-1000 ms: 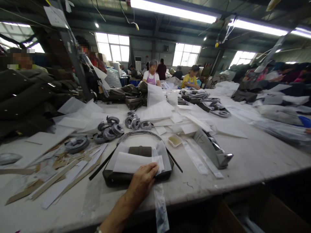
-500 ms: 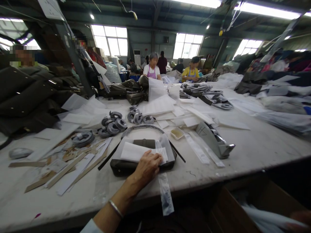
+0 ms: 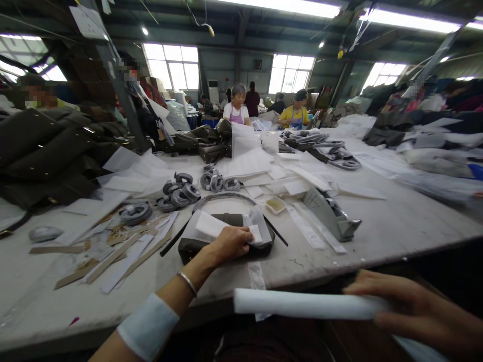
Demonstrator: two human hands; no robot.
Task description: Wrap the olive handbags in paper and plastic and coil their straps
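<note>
A dark bag [image 3: 226, 255] lies near the table's front edge, its handle arched behind it. White foam sheet [image 3: 207, 224] and clear film cover part of its top. My left hand [image 3: 233, 242] rests on the bag with its fingers curled; what they pinch, if anything, is hidden. At the lower right, my right hand [image 3: 400, 299] grips a white foam roll [image 3: 294, 303], which points left in front of the table edge. A clear strip [image 3: 256, 275] hangs over the edge below the bag.
Coiled straps [image 3: 180, 193] and cut strips [image 3: 124, 261] lie at left. A grey tape dispenser [image 3: 330, 216] and a small dish [image 3: 275, 205] are right of the bag. Stacked dark bags [image 3: 45, 156] stand far left. Several people work beyond the table.
My right hand has come up from the box at the lower right with the white roll. My left hand's fingers have curled in on the bag. The view has shifted slightly.
</note>
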